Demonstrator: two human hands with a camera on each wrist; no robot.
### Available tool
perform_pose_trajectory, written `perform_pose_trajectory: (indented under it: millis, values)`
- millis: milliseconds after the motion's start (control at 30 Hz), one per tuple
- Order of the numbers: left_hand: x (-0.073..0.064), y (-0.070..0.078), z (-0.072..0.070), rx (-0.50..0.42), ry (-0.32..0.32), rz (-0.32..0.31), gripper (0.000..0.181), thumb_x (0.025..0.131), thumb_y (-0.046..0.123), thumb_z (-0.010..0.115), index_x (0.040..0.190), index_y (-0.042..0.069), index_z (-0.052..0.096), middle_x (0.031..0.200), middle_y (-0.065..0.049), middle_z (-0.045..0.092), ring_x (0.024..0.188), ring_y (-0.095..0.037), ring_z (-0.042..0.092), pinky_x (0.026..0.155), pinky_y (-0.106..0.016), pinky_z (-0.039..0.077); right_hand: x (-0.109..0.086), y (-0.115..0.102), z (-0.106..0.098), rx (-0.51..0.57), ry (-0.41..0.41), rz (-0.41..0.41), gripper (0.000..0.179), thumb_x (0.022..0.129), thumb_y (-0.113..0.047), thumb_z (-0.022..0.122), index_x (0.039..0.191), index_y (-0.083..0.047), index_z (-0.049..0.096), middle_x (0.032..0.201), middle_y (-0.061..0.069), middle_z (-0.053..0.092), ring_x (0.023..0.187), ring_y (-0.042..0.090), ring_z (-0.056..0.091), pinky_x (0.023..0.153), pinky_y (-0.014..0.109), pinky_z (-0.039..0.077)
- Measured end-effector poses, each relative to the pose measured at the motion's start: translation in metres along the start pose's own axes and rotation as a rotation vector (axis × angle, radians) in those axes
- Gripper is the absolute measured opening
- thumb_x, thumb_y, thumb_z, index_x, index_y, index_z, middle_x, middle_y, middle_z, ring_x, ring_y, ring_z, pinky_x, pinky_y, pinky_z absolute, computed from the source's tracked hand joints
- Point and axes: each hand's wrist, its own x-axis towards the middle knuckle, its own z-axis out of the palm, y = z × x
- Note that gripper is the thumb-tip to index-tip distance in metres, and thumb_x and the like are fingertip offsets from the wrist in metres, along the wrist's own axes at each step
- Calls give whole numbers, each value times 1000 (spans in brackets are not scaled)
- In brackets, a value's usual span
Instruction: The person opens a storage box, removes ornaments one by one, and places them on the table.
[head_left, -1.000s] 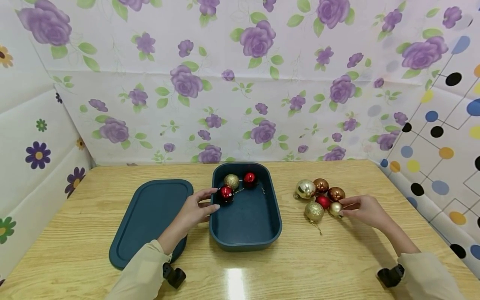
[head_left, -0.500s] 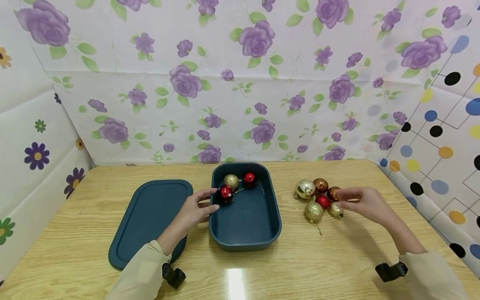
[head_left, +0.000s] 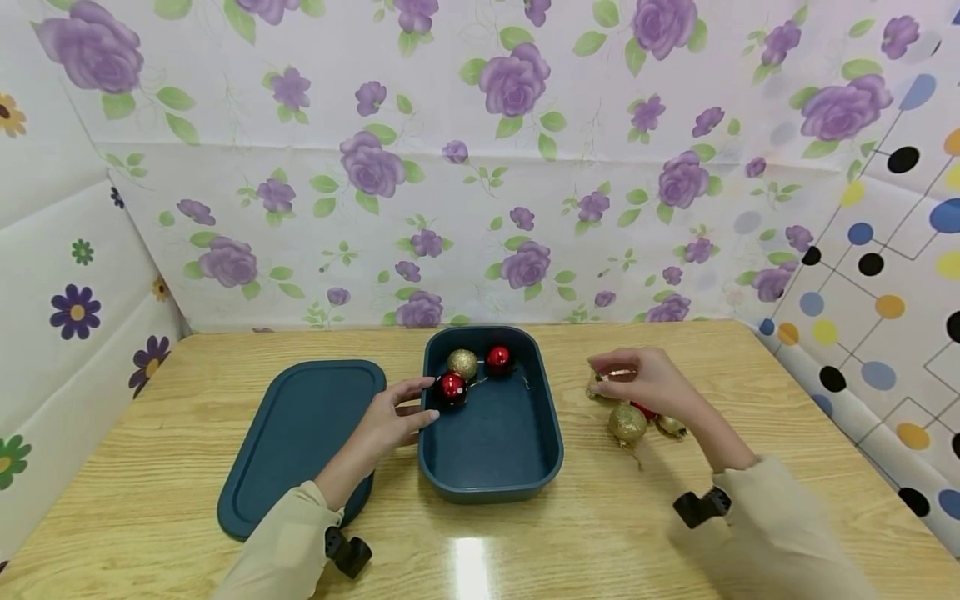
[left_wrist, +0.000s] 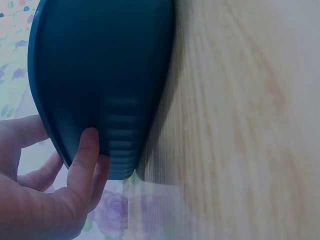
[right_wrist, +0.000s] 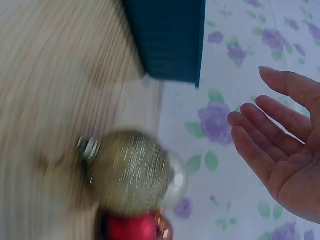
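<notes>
Head view: my right hand (head_left: pixel 647 383) — wide, nothing held — hovers over the balls (head_left: pixel 627 424) right of the box (head_left: pixel 491 494); I'd pinch one lightly, as my left hand (head_left: pixel 388 422) grips the box's left side.

Beige sleeves (head_left: pixel 279 537) end beside black, apparently boxy wrist cameras (head_left: pixel 348 552).

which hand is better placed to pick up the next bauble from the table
Probably the right hand: it hovers empty by the loose baubles, while the left hand grips the box, farther away.
</notes>
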Motion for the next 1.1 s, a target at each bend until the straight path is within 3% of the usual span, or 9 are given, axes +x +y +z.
perform_pose_trajectory:
  millis: [167,567,867,1100]
  values:
    - [1,0,0,-1,-3,-2,50,88,10,61,135,11,44,138,-21,35,121,-38,41,80,-39,51,24,-19,24,16,-65,-67,43,83,-17,68,120,2,58,115,23,59,103,35,58,78,29,52]
    - [2,0,0,-2,0,-1,50,88,10,61,135,12,45,138,-21,35,121,-39,41,79,-39,51,75,-40,87,-166,-156,-199,46,80,-16,71,120,2,58,110,17,62,95,29,61,74,26,52]
    - [3,-3,1,-16,-2,-12,50,88,7,60,135,13,45,137,-19,37,118,-36,45,80,-40,51,93,-41,118,-213,-210,-200,48,80,-17,71,121,2,56,107,16,62,93,26,63,75,27,52]
    - [3,-3,-1,-23,-3,-11,50,88,7,59,135,12,44,137,-20,37,117,-37,45,79,-39,52,101,-42,128,-192,-242,-230,50,82,-21,69,123,2,54,105,14,64,86,20,63,75,26,51]
